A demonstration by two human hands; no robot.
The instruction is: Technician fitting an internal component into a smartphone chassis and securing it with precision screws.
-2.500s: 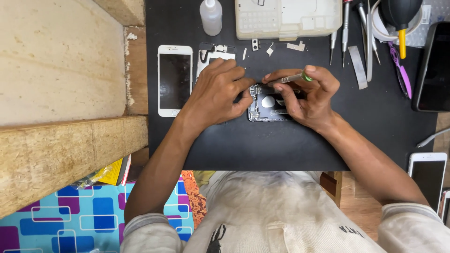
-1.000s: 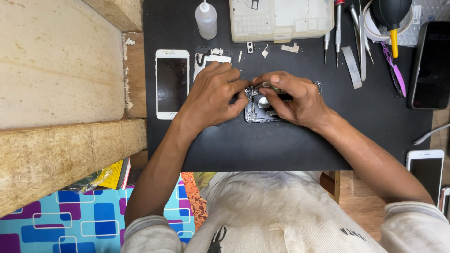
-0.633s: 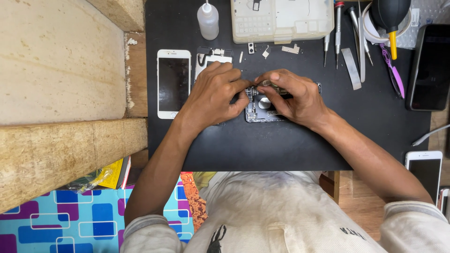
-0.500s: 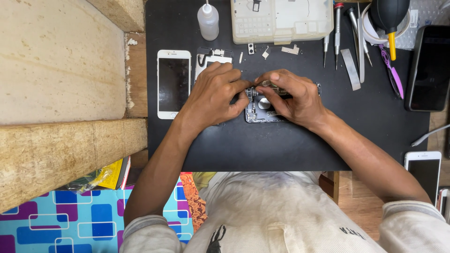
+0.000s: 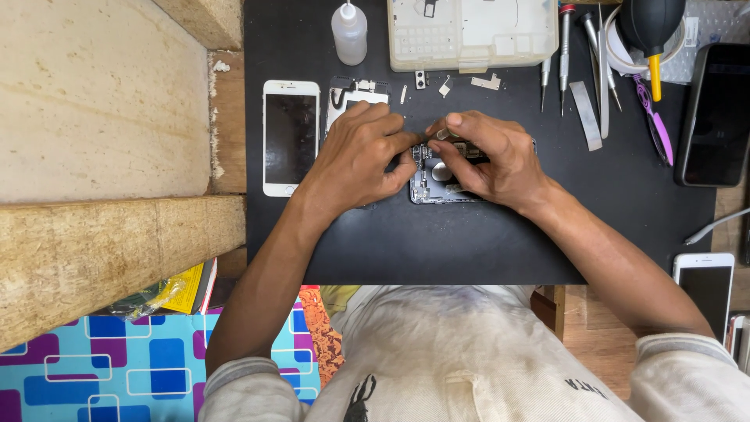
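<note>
The opened phone body (image 5: 437,184) lies near the middle of the black mat (image 5: 469,242) on the bench, its inner parts facing up. The left hand (image 5: 355,160) presses on its left edge, fingers curled and closed against the frame to pin it flat. The right hand (image 5: 492,156) covers the upper right part, thumb and forefinger pinched together over something small inside; it may be a screw or a thin tool, but the fingers hide it, so I cannot tell which.

For work this fine, the left hand should hold the body dead still while only the right fingertips move, with both wrists resting on the mat. Loose small metal parts (image 5: 449,84) lie just above the hands, so a stray sleeve or elbow could scatter them. A white phone (image 5: 291,137) lies face up left of the left hand, the screwdrivers (image 5: 562,55) near the upper right.
</note>
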